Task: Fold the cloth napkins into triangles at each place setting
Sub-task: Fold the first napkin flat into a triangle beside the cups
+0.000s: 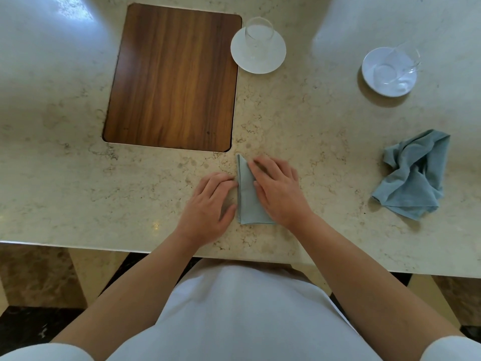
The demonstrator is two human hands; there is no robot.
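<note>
Bare tabletop [312, 131] between wooden placemat [171, 79] and crumpled napkin [413, 175]; saucers with glasses [258, 45] [389, 71] block far side.

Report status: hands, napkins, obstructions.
Left hand touching folded napkin, right hand flat on it. Second napkin crumpled at right, untouched. Glasses, saucers farther back, clear.

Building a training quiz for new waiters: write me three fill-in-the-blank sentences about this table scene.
1. The right hand rests on the folded napkin, and the left hand touches its ____ edge.
2. The second napkin, off to the right, lies ____ rather than folded.
3. The left glass stands on a white ____.
Missing words: left; crumpled; saucer.
</note>
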